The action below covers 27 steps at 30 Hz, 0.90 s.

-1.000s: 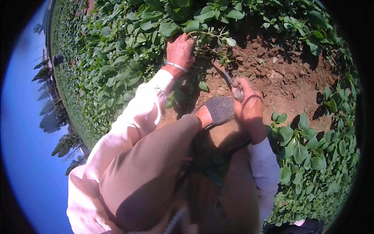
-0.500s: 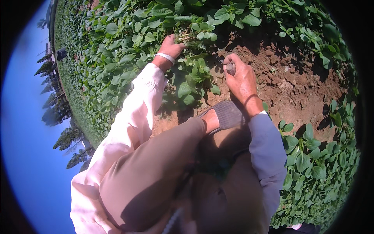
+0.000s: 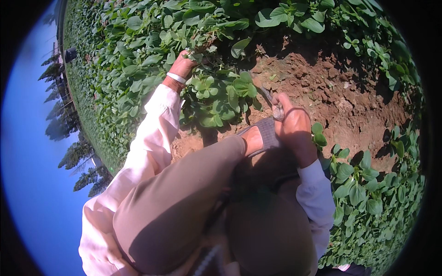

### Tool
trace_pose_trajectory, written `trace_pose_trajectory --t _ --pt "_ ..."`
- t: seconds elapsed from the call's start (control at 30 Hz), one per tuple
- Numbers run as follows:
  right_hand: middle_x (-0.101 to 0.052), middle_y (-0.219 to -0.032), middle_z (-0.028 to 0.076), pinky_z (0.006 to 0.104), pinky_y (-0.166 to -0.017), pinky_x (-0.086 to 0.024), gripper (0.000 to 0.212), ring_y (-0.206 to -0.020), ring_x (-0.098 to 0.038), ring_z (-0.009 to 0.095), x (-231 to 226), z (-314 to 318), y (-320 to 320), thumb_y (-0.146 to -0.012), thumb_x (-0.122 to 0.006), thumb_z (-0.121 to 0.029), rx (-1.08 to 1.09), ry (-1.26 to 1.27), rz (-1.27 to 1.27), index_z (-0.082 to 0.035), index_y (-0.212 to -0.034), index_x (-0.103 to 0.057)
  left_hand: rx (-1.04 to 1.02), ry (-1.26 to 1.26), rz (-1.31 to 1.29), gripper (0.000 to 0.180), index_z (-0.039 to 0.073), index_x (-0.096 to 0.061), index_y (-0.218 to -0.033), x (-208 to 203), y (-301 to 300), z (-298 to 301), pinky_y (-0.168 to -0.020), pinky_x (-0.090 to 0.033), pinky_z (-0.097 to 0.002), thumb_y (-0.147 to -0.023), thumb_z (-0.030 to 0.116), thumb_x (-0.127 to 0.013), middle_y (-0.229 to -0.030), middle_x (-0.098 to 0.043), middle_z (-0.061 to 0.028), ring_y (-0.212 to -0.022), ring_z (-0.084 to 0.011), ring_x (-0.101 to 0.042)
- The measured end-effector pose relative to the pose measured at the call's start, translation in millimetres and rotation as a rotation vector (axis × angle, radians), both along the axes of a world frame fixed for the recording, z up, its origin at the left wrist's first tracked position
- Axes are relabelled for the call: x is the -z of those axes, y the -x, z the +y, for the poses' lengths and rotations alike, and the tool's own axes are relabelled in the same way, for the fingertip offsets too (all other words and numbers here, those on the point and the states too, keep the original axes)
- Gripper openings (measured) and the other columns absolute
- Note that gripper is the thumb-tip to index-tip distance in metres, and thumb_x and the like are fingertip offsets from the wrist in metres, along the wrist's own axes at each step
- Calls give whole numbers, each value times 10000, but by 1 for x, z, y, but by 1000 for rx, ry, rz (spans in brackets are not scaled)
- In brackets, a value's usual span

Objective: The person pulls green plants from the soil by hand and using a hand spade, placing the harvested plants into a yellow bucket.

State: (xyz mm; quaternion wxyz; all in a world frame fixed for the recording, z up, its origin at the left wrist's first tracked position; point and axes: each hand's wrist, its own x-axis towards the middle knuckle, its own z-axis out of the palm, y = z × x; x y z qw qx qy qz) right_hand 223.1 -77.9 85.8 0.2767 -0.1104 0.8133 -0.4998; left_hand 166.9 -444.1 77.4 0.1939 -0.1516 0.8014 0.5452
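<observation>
My left hand (image 3: 183, 66), a white band at its wrist, is closed around a bunch of small-leaved green plants (image 3: 202, 51) among the broad-leaved crop. Brownish stems or roots show at the top of the bunch, and leaves hide some of the fingers. Closer to me, my right hand (image 3: 294, 128) grips a hand tool by its worn, rounded handle (image 3: 278, 113). A thin metal shaft (image 3: 266, 95) runs from it toward the leaves at upper left. The tool's far end is too unclear to tell its shape. Low leafy plants (image 3: 221, 99) grow between the two hands.
Broken brown soil (image 3: 340, 106) lies to the right, with leafy plants (image 3: 361, 186) along its near side. My shoe (image 3: 269, 133) and bent knees are just below the hands. Dense crop (image 3: 133, 60) spreads to the left, toward a dark container (image 3: 70, 54) and trees.
My left hand has moved left and slightly nearer with the bunch of plants. My right hand has drawn back toward me with the tool, whose metal shaft now shows.
</observation>
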Motion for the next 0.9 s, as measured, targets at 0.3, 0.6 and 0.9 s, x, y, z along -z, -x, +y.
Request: trace_pose_trajectory --t 0.3,0.6,0.9 --pt "-590 -651 179 508 -611 -462 419 -664 -599 423 -6 -11 0 -703 -624 -27 -169 -67 29 -145 -1098 -547 213 41 -144 286 18 -687 -1139 21 -57 -72 -960 -464 -335 -872 91 -612 -1195 -645 -103 -1093 -222 -598" --pt "-591 -659 170 482 -593 -472 430 -647 -601 391 1 -25 -20 -703 -636 -46 -140 -189 397 -123 -1122 -574 145 -46 -206 247 53 -722 -1070 14 -84 -59 -980 -465 -349 -859 54 -596 -1203 -648 -86 -1143 -233 -590" --pt "-622 -757 227 522 -673 -474 365 -767 -612 445 2 -55 14 -731 -597 10 -178 -42 -37 -94 -1073 -522 -78 118 -152 306 20 -661 -1099 -18 -56 24 -786 -505 -260 -794 10 -687 -929 -698 0 -842 -81 -610"
